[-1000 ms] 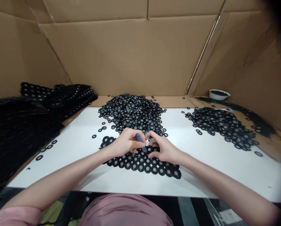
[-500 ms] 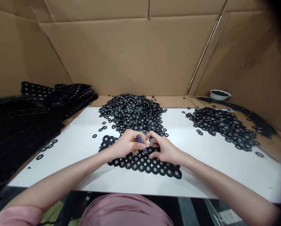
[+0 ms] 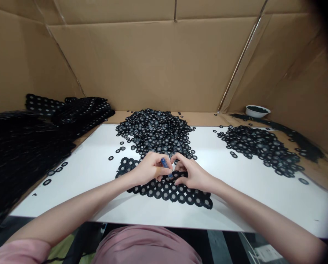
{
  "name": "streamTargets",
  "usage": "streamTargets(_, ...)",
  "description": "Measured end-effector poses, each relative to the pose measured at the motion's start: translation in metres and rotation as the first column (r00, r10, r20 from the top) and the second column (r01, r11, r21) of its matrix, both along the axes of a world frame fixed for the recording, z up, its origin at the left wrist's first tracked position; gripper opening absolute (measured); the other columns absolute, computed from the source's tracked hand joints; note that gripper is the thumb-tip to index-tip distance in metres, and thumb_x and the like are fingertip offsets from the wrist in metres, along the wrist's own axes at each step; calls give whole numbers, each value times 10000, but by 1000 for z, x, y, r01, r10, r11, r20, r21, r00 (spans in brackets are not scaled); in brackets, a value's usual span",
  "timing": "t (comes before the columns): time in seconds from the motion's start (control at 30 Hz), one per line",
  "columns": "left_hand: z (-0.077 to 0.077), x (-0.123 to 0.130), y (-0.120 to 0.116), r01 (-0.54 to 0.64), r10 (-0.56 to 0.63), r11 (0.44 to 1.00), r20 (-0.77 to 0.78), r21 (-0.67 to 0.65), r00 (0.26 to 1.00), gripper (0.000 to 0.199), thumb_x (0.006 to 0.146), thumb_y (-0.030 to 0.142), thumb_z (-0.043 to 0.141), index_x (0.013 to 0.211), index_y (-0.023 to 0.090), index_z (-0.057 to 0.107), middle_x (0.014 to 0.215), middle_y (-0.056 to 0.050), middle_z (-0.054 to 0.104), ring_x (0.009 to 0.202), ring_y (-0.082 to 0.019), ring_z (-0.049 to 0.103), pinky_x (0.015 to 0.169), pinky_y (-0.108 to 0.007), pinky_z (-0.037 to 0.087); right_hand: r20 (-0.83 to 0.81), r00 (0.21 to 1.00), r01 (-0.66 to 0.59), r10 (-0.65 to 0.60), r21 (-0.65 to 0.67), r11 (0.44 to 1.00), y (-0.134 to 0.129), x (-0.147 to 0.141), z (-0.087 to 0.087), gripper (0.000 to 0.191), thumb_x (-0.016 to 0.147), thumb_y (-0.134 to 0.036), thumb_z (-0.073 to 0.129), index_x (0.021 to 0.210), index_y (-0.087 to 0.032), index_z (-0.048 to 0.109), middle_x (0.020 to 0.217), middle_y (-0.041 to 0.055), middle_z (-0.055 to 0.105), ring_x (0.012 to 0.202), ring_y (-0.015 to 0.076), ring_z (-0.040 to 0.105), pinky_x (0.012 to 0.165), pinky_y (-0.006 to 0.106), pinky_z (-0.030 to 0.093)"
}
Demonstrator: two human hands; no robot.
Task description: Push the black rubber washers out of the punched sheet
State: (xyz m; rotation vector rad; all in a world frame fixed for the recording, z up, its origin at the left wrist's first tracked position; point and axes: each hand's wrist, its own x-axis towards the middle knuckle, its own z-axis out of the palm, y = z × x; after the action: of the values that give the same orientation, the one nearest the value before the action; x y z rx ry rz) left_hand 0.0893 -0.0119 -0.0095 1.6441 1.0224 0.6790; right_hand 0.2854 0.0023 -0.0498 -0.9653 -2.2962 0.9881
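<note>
My left hand [image 3: 153,168] is closed around a slim blue tube [image 3: 165,164], tilted with its lower end toward a panel of joined black rings [image 3: 166,197]. The panel lies flat on the white board, made of rows of rings with pale centres. Its middle is partly hidden under my hands. My right hand [image 3: 190,172] curls its thumb and fingers about the panel's upper part, where a dark piece shows between them. The fingertips of both hands nearly meet. Just beyond them rises a large heap of loose black rings [image 3: 155,128].
Another ring heap [image 3: 259,146] spreads at the right, near a white bowl [image 3: 257,111] of dark bits and a strip of dark threads [image 3: 304,143]. Black stringy material [image 3: 23,146] and folded ring panels [image 3: 84,110] lie at left. Cardboard walls [image 3: 153,62] enclose the white board [image 3: 84,154].
The view has shifted very slightly. Both hands stay in the same place over the panel, with the blue tube still in my left hand.
</note>
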Motion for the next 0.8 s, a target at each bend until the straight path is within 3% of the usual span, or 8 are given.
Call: streamTargets(0.8,-7,0,2,18,-17,1000,46,-19,999,143,726,232,670,734,97,621,624,3,578,426,-60,517,406,-150,411,14,1000,9,-9,1,1000,-1,0,2,491,660,-93,704,1032,-252,426,701,-62,492,680,149,493,625,240,356)
